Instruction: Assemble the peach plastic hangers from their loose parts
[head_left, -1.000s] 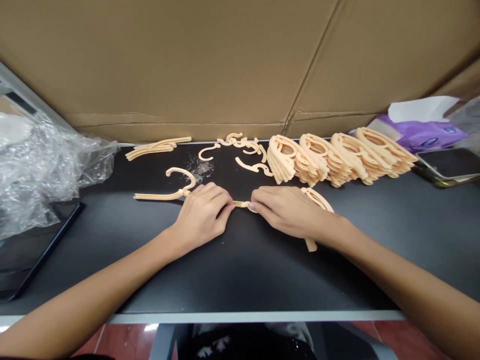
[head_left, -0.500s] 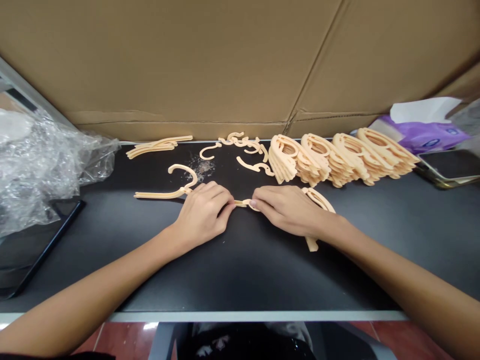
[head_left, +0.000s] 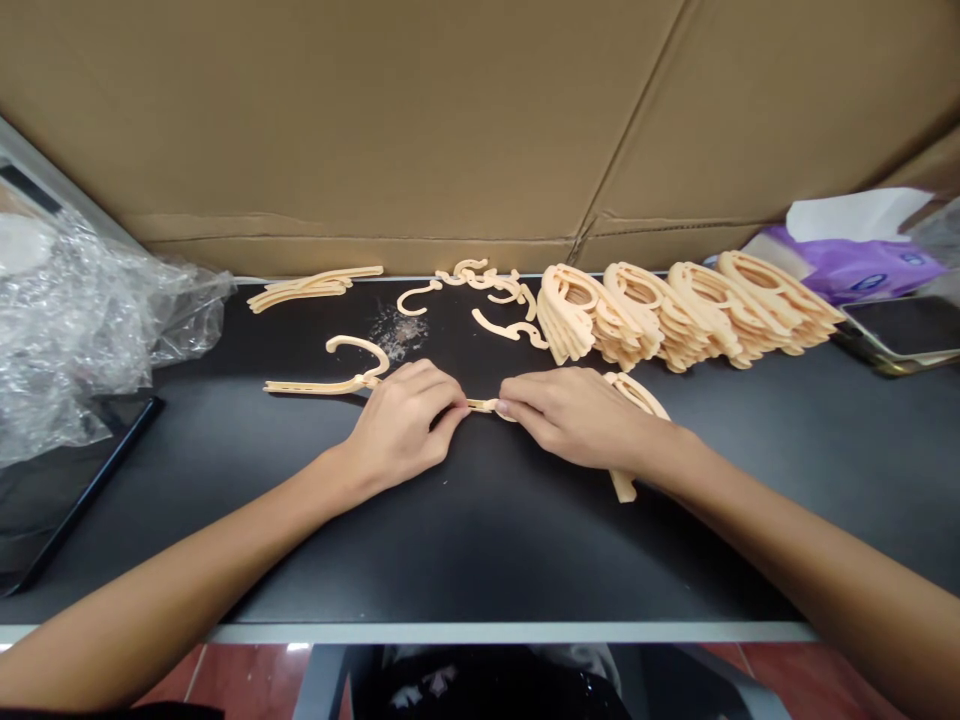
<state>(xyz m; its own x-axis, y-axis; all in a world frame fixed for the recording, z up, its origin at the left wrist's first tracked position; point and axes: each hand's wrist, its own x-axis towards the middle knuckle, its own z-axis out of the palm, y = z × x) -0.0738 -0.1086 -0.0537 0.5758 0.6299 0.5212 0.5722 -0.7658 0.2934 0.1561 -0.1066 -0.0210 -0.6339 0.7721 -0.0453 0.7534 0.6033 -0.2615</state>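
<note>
A cream plastic hanger [head_left: 315,387] with its hook standing up at an angle lies across the black table. Around the hanger's right arm, the fingers of my left hand [head_left: 405,415] are closed in a pinch. A short stretch of that arm shows between my hands. At its right end, my right hand [head_left: 570,412] pinches the tip with thumb and fingers, which hide most of it. Partly covered by my right hand and wrist is another cream folded piece [head_left: 639,393], whose lower end sticks out below.
Several bunches of folded hangers [head_left: 637,305] stand at the back right. Loose hook pieces [head_left: 480,285] and straight arms [head_left: 315,288] lie at the back, near pale crumbs [head_left: 397,333]. Bubble wrap [head_left: 67,330] and a dark tablet [head_left: 75,480] are left; tissues [head_left: 862,265] and a phone [head_left: 904,330] right.
The hanger has rolled slightly: its hook leans a little further left, and slots along its left arm show more. Both hands keep their pinch in nearly the same place.
</note>
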